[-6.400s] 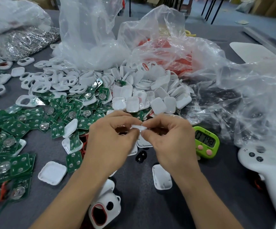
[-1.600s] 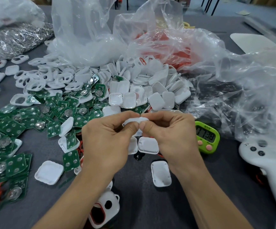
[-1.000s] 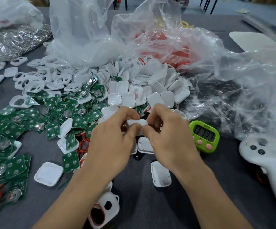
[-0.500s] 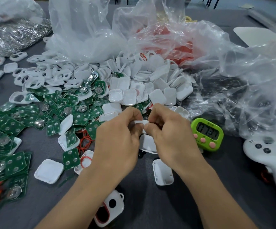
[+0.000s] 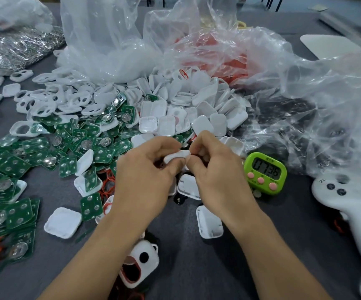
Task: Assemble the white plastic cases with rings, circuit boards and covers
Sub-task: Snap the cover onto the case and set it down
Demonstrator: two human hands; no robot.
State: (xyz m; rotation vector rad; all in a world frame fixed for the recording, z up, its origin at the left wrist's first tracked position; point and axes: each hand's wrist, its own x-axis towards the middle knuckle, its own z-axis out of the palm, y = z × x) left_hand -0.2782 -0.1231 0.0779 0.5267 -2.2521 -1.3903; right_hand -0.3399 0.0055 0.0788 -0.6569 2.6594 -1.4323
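My left grip point(image 5: 145, 176) and right grip point(image 5: 216, 176) both pinch one white case point(image 5: 176, 155) above the bench point(image 5: 196, 273), long axis left to right, edge toward me; boards point(image 5: 34, 156) crowd the left, a timer point(image 5: 265, 172) sits right, bare bench nearest me.

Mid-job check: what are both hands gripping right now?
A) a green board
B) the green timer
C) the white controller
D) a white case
D: the left hand and right hand pinch a white case between their fingertips, while the timer and controller lie untouched on the table to the right.
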